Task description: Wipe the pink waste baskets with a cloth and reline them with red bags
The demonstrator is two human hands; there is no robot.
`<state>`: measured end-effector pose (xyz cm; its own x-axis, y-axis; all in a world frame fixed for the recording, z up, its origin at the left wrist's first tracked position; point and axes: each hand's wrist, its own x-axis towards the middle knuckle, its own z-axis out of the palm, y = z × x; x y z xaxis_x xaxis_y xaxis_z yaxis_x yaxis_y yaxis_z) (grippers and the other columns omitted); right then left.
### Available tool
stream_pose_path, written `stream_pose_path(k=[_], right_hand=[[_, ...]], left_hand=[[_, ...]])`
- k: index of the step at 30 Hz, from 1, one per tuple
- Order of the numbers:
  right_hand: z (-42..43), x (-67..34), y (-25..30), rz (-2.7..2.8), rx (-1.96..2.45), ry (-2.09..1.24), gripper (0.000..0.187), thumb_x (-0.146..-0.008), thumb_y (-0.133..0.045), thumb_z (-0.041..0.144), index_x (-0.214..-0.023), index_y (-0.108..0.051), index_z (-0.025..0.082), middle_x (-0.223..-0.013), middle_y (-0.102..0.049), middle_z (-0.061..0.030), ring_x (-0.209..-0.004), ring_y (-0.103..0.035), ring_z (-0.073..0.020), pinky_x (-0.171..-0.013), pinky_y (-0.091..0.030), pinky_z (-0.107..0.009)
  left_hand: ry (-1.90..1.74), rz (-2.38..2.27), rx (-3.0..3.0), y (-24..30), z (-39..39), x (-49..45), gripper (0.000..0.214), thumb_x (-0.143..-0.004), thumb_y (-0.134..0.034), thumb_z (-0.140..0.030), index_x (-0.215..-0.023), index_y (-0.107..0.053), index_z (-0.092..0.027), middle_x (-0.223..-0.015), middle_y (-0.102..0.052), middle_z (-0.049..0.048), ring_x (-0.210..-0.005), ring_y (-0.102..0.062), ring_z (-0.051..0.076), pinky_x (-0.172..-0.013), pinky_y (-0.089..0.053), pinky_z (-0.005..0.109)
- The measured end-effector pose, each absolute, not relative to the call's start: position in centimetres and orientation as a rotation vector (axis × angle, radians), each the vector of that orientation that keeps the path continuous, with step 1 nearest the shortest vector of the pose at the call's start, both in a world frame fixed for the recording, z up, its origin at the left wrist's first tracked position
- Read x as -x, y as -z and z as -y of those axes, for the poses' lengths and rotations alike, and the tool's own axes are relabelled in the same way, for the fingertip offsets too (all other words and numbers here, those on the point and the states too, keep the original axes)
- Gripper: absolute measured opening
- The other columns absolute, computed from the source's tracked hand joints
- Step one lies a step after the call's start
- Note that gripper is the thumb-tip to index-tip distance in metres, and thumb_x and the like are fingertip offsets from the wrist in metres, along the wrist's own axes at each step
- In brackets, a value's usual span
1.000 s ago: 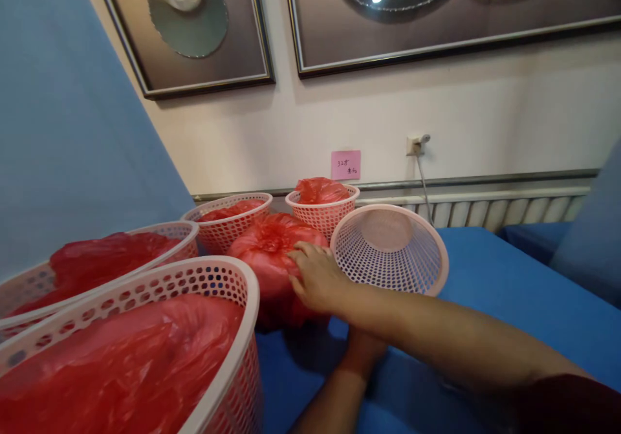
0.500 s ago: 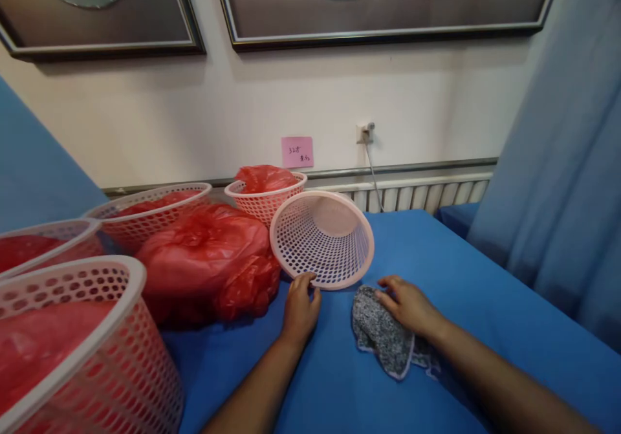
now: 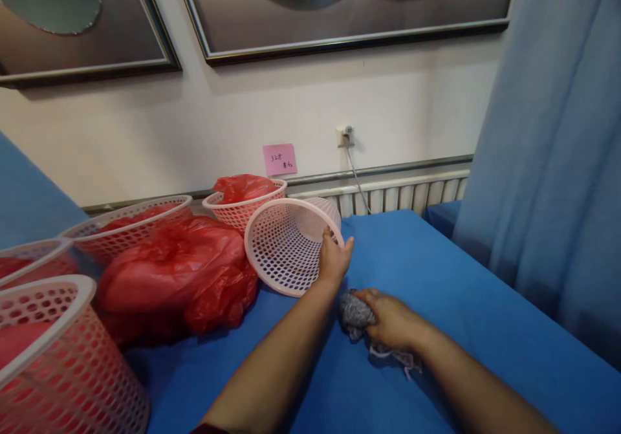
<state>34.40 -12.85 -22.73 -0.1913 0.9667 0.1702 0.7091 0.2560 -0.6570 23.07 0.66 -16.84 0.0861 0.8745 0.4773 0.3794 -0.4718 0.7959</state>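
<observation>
Head camera: a blue-covered surface (image 3: 412,259) is supporting a bulging red bag (image 3: 174,272); just right of it, a pink basket (image 3: 272,243) is lying on its side, mouth toward the camera. The left hand (image 3: 334,258) is gripping its right rim, while the right hand (image 3: 395,321) is clutching a crumpled grey cloth (image 3: 356,316) on that surface.

framed pictures (image 3: 272,26) above a pink note (image 3: 280,159), wall socket (image 3: 341,138), radiator (image 3: 406,196), blue curtain (image 3: 543,162)
</observation>
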Motion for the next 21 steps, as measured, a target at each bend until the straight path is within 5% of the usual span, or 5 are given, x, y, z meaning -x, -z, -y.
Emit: stream_pose_path(k=[4, 9, 13, 21], right_hand=[[10.8, -38.0, 22.0, 1.296, 1.53, -0.351, 0.073, -0.078, -0.064, 0.027, -0.148, -0.045, 0.02, -0.141, -0.058, -0.0159, -0.13, -0.058, -0.0314, -0.112, -0.045, -0.053], [10.6, -37.7, 21.3, 0.998, 1.421, 0.07, 0.079, -0.088, -0.064, 0.047, -0.153, -0.03, 0.018, -0.148, -0.041, -0.0209, -0.141, -0.042, -0.0347, -0.116, -0.037, -0.058], [11.5, -35.1, 21.8, 1.141, 1.351, 0.169, 0.069, -0.093, -0.061, 0.045, -0.149, -0.03, 0.019, -0.151, -0.032, -0.0206, -0.146, -0.035, -0.0341, -0.116, -0.038, -0.06], [13.0, -31.2, 21.5, 1.326, 1.155, 0.212, 0.055, -0.093, -0.063, 0.025, -0.144, -0.043, 0.031, -0.16, -0.017, -0.0116, -0.138, -0.049, -0.0306, -0.112, -0.048, -0.054]], left_hand=[[-1.355, -1.202, -1.828, 15.8, 0.4, -21.7, 0.023, -0.089, -0.054, -0.024, -0.1, -0.07, -0.012, -0.098, -0.077, 0.0136, -0.095, -0.072, 0.025, -0.091, -0.055, 0.04], [-1.356, -1.057, -1.767, 17.0, 5.1, -17.0, 0.037, -0.092, -0.056, -0.038, -0.114, -0.073, -0.014, -0.116, -0.077, 0.0135, -0.113, -0.071, 0.027, -0.103, -0.054, 0.041], [-1.25, -0.991, -1.692, 19.8, 7.4, -14.2, 0.044, -0.088, -0.064, -0.049, -0.113, -0.076, -0.015, -0.116, -0.078, 0.0131, -0.116, -0.071, 0.029, -0.108, -0.052, 0.046], [-1.08, -0.947, -1.834, 22.5, 7.5, -13.8, 0.041, -0.091, -0.06, -0.044, -0.115, -0.075, -0.015, -0.112, -0.078, 0.0108, -0.11, -0.07, 0.027, -0.103, -0.053, 0.041]])
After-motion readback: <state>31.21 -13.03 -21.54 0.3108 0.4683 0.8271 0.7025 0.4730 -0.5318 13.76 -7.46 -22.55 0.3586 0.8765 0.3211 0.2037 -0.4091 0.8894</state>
